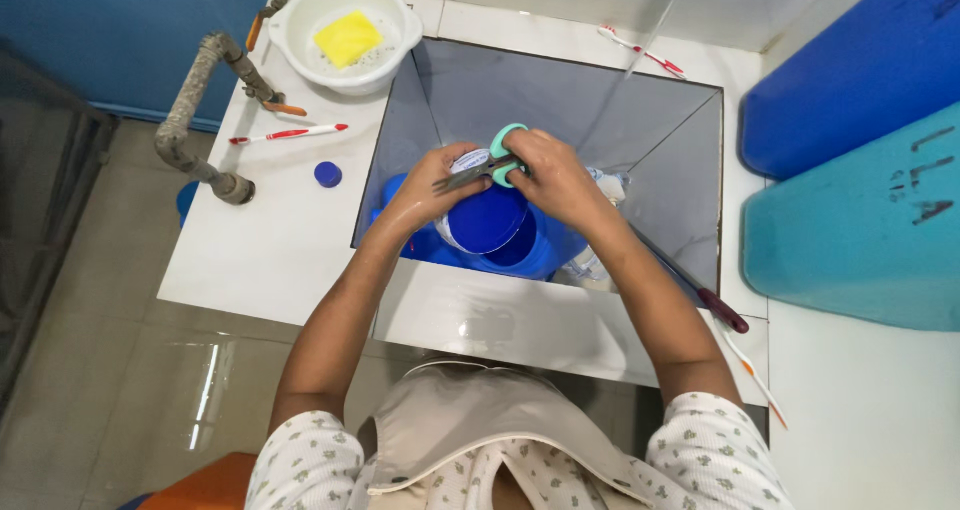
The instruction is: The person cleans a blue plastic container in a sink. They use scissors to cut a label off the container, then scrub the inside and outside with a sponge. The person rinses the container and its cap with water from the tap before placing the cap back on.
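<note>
A person is standing at a white table (290, 240) with a deep grey sink (660, 150) set into it. Both hands are reaching over the sink.

The right hand (555, 180) is closing around a pair of scissors (490, 167) with green handles, fingers through the loops. The metal blades are pointing left, toward the other hand. The left hand (435, 185) is curling around a round blue container (487, 220) and holding it up over the sink. The scissor blades are lying right at the top edge of that container. A bigger blue tub (545, 255) is sitting in the sink just under it.

On the table to the left, a red and white toothbrush (288, 134) is lying near a small blue cap (327, 174). A white bowl (300, 20) with a yellow sponge (348, 38) inside is sitting at the back corner. A rusty pipe (195, 100) is bending along the left side. Another toothbrush (642, 52) is lying behind the sink. Big blue and teal bins (860, 170) are standing on the right.
</note>
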